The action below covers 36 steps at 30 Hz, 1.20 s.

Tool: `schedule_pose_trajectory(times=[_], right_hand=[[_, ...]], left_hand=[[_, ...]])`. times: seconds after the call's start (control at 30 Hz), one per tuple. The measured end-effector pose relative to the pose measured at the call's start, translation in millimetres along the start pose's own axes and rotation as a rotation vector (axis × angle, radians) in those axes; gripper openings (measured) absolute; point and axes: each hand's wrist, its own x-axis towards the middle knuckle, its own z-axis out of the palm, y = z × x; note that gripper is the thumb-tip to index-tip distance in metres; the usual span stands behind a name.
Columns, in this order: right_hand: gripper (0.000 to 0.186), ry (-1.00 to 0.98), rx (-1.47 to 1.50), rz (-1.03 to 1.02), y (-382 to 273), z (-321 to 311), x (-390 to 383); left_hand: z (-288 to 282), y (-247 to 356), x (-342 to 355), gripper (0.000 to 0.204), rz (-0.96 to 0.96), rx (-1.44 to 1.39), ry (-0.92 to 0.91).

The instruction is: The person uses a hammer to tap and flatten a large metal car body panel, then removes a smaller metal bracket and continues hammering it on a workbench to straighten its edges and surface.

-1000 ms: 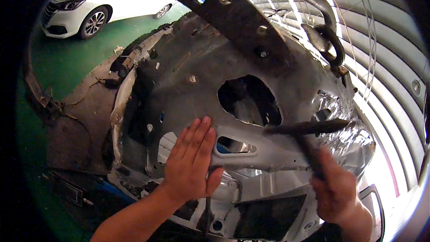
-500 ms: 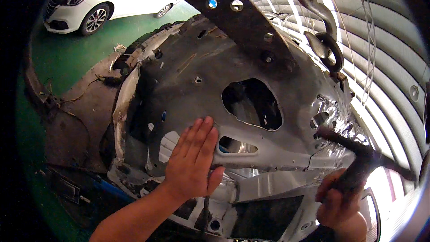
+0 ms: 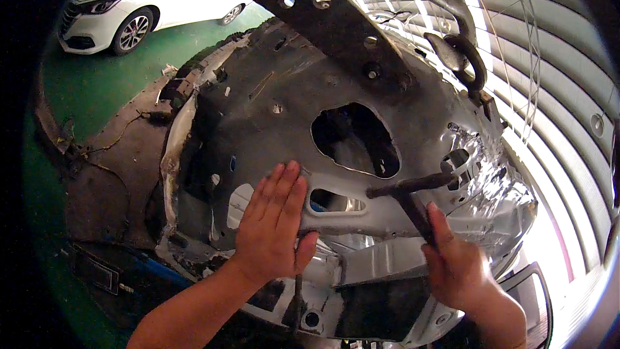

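My left hand lies flat on a bare grey metal car body panel, fingers together and stretched out, thumb apart. A thin dark rod runs down beside its thumb and wrist. In my right hand is the handle of a dark hammer. The long, narrow hammer head lies across the view at the right end of the panel's oval slot, one tip near the slot's rim. Whether that tip touches the metal I cannot tell. Above the slot is a large ragged-edged hole.
A drilled steel bar crosses above the panel. Beside it hangs a heavy hook and chain. Crumpled shiny metal forms the panel's right side. A white car stands on the green floor at the back left.
My right hand has brought the hammer down and leftward, from beyond the panel's right side to the oval slot. My left hand stays flat on the panel. The whole view has shifted slightly.
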Motion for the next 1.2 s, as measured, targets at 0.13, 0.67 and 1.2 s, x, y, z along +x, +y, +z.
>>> schedule_pose_trajectory(times=[0.13,0.67,1.2], right_hand=[[0.065,0.416,0.206,-0.246,11,-3,-14],[0.061,0.390,-0.012,-0.150,46,80,-31],[0.059,0.533,0.348,0.015,4,46,-34]], left_hand=[[-3,4,2,0.065,-0.002,0.008,0.020],[-4,1,-1,0.063,0.012,0.053,0.029],[0,2,-2,0.066,0.054,0.066,0.053]])
